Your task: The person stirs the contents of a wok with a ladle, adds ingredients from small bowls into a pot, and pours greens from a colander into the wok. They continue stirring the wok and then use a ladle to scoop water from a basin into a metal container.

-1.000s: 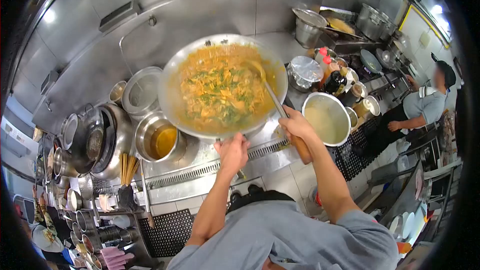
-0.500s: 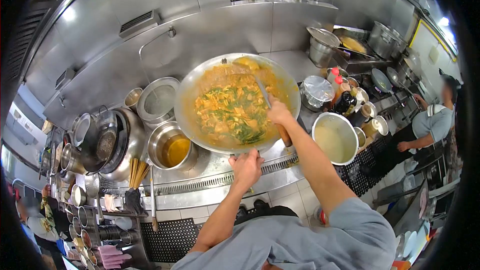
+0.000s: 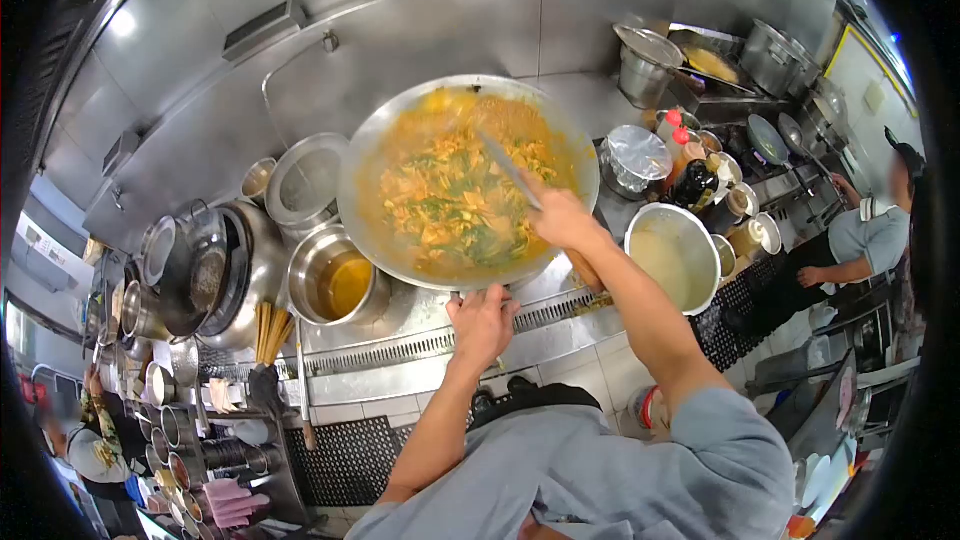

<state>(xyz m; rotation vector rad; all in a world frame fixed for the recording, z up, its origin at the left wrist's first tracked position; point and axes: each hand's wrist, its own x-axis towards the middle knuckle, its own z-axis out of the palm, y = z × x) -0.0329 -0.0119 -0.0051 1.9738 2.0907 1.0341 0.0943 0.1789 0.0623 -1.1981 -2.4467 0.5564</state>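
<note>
A wide wok (image 3: 362,240) full of saucy orange food (image 3: 460,190) with green leaves sits on the steel cooktop. My right hand (image 3: 562,220) is wrapped round the handle of a metal ladle (image 3: 510,168), whose lower end is hidden in the food; the wooden end of its handle sticks out below my wrist. At the wok's near edge, my left hand (image 3: 483,323) is closed on the wok's handle, which is mostly hidden under the fingers.
Left stand a pot of yellow liquid (image 3: 348,285), a strainer (image 3: 308,180) and stacked pans (image 3: 215,280). Right are a pot of pale liquid (image 3: 672,258), a foil-covered pot (image 3: 637,155) and bottles (image 3: 692,183). One person (image 3: 870,240) stands right, another (image 3: 90,450) far left.
The view has shifted slightly, so the wok appears higher in the picture. My right hand and the ladle have moved a little within the wok, and the food has been stirred about.
</note>
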